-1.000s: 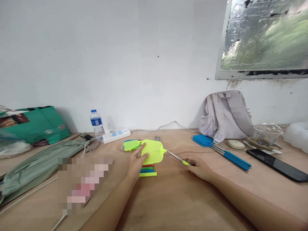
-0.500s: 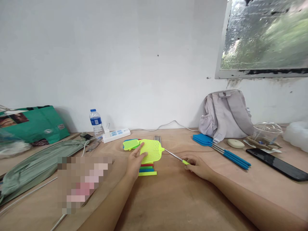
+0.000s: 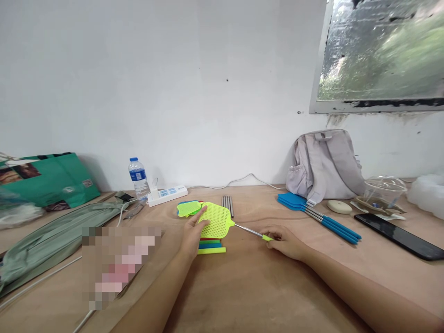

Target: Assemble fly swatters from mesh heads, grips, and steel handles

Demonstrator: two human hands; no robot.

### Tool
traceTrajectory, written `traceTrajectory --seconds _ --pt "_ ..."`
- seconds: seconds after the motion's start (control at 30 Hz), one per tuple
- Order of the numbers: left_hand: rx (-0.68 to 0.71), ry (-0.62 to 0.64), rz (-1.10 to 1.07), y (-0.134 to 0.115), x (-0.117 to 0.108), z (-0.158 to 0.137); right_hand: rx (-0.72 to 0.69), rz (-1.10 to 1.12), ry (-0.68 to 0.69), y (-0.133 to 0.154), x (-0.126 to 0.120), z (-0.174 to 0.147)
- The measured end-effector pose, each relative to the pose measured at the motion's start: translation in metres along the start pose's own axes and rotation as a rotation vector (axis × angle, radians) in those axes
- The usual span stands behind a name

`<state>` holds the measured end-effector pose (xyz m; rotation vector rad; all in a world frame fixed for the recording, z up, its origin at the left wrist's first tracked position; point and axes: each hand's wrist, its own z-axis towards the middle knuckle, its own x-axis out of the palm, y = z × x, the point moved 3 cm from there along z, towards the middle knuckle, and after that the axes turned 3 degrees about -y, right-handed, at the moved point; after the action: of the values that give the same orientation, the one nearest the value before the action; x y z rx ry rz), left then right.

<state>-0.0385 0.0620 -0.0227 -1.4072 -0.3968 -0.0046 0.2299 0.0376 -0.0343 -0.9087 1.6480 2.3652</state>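
Note:
A yellow-green fly swatter [image 3: 215, 221] with a perforated head and a thin metal rod is held between my hands. My left hand [image 3: 193, 232] grips the left edge of its head, thumb in front. The fingers of my right hand [image 3: 282, 240] close round the short yellow-green handle at the rod's right end. Beneath and in front of the head lie coloured handle tubes [image 3: 213, 250] in red, green, blue and yellow-green. Behind my left hand rests a pile of loose swatter heads [image 3: 189, 209]. Several metal rods [image 3: 228, 205] lie side by side just beyond the held head.
Blue fly swatters [image 3: 322, 222] lie stacked at right, near a black phone [image 3: 398, 236], a pale round case [image 3: 339, 206] and a grey backpack [image 3: 324, 166]. To the left are a water bottle [image 3: 138, 175], a power strip [image 3: 168, 195] and a green bag [image 3: 52, 180].
The swatter head and my left hand have shifted slightly left and down, uncovering more of the metal rods. My right hand has moved slightly left, still on the handle.

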Motion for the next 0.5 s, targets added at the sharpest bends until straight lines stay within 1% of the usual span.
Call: traceTrajectory --seconds 0.17,0.37,0.5 --pt "-0.060 0.002 0.021 -0.0007 -0.0001 -0.0015 -0.042 -0.056 -0.015 0.0036 -0.0001 -0.0015" --pt "-0.037 0.008 0.010 0.0004 -0.0012 -0.0005 -0.019 -0.135 0.026 -0.0005 -0.0005 -0.0013" --pt "-0.071 0.017 -0.008 0.0001 0.0002 -0.0017 -0.028 -0.165 0.040 -0.0015 -0.0010 -0.0010"
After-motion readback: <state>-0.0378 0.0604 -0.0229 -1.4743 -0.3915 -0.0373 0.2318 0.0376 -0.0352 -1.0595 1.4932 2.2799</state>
